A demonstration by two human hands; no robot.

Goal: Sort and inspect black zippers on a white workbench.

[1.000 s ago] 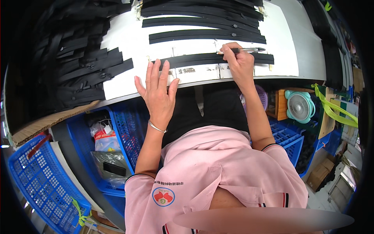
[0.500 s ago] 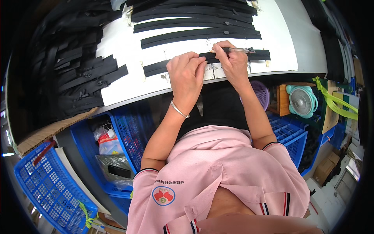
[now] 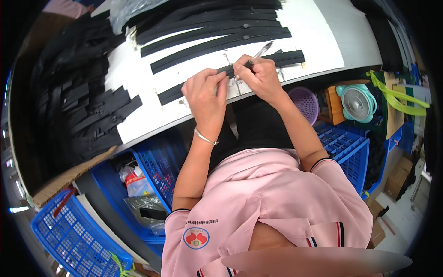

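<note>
A long black fabric strip (image 3: 290, 57) lies across the white board, close to the table's front edge. My left hand (image 3: 207, 92) is on its middle, fingers bent and drawn together at the strip, with a silver bangle on the wrist. Just right of it, my right hand (image 3: 262, 78) grips a clear-barrelled pen (image 3: 264, 48), whose upper end points away to the right. The pen's tip is hidden under my fingers, so whether it touches the strip cannot be seen. Beyond the hands lie several similar black strips (image 3: 221, 50), two with small dark lumps on them.
Heaped black strips (image 3: 99, 108) cover the table's left side. Marks and tape bits dot the white board (image 3: 318, 37). Clear plastic (image 3: 131, 11) lies at the far edge. Below are blue crates (image 3: 78, 231), a purple basket (image 3: 304, 105) and a turquoise fan (image 3: 356, 102).
The view has shifted, so the table appears turned. My right hand has tipped the pen from nearly level to steeply slanted. My left hand stays on the strip.
</note>
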